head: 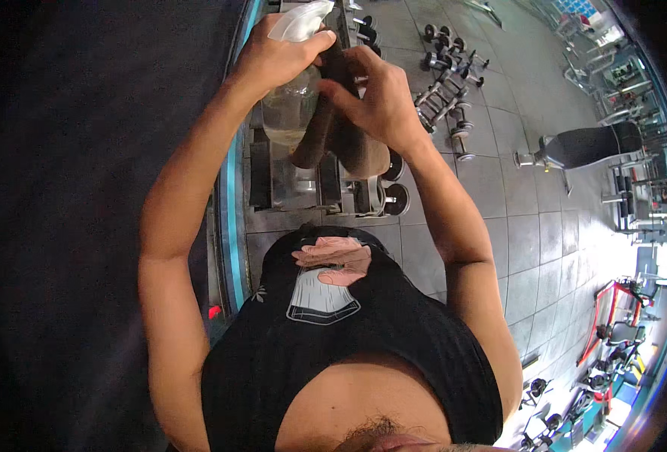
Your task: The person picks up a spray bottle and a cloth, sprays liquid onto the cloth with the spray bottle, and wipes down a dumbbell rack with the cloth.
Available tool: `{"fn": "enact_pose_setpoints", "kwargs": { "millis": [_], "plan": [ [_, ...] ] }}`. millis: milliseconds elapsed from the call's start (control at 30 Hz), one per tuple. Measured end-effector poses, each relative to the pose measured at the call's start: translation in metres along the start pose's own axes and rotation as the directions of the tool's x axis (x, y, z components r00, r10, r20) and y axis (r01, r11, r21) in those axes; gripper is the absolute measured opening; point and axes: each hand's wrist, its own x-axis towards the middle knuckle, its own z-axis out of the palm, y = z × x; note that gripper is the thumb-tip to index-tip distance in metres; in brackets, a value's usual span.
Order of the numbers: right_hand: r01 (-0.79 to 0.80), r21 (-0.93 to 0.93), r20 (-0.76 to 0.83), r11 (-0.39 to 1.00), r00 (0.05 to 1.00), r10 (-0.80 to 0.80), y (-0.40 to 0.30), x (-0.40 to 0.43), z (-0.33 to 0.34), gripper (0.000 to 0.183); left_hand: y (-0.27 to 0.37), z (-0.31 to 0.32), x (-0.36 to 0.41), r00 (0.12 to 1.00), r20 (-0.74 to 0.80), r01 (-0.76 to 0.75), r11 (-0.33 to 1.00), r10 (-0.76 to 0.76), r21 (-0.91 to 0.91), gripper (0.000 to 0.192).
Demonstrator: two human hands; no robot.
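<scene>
My left hand (280, 56) is closed round the neck of a clear plastic spray bottle (289, 110), just under its whitish trigger head (302, 21). Some liquid shows in the bottle, which hangs in front of a dumbbell rack. My right hand (381, 99) grips a dark brown cloth (362, 150) close beside the bottle. The cloth hangs down in two folds, and its upper end reaches the thumb of my left hand. Whether the left fingers also hold the cloth, I cannot tell.
Below my hands stands a metal rack (330, 203) with dumbbells (397, 199). More dumbbells (462, 138) lie on and around a second rack (441, 99) on the tiled floor. A padded bench (587, 146) and exercise machines stand at the right. A blue strip (232, 226) edges the dark area at left.
</scene>
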Motion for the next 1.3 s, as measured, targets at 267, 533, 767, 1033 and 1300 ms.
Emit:
{"fn": "enact_pose_setpoints", "kwargs": {
  "millis": [267, 533, 767, 1033, 1300],
  "plan": [
    [-0.164, 0.488, 0.041, 0.857, 0.985, 0.165, 0.046, 0.032, 0.013, 0.028, 0.018, -0.019, -0.002, 0.978, 0.153, 0.127, 0.988, -0.140, 0.089, 0.075],
    [-0.156, 0.442, 0.432, 0.884, 0.900, -0.057, 0.018, 0.045, 0.008, 0.041, 0.000, -0.028, -0.005, 0.972, 0.132, 0.202, 0.977, -0.192, -0.067, 0.089],
    [-0.245, 0.327, 0.397, 0.913, 0.912, 0.103, 0.012, 0.051, -0.016, 0.026, 0.002, -0.042, 0.000, 0.957, 0.285, 0.113, 0.975, -0.055, -0.191, 0.097],
    [-0.033, 0.022, 0.448, 0.999, 0.894, 0.019, 0.043, 0.068, -0.049, 0.032, 0.002, -0.031, 0.022, 0.991, 0.129, 0.016, 0.995, -0.030, 0.103, 0.070],
    [0.211, -0.459, 0.174, 0.863, 0.974, -0.145, 0.124, 0.050, -0.042, 0.044, -0.010, -0.038, 0.035, 0.995, 0.096, 0.003, 0.998, -0.009, 0.056, 0.064]
  ]
}}
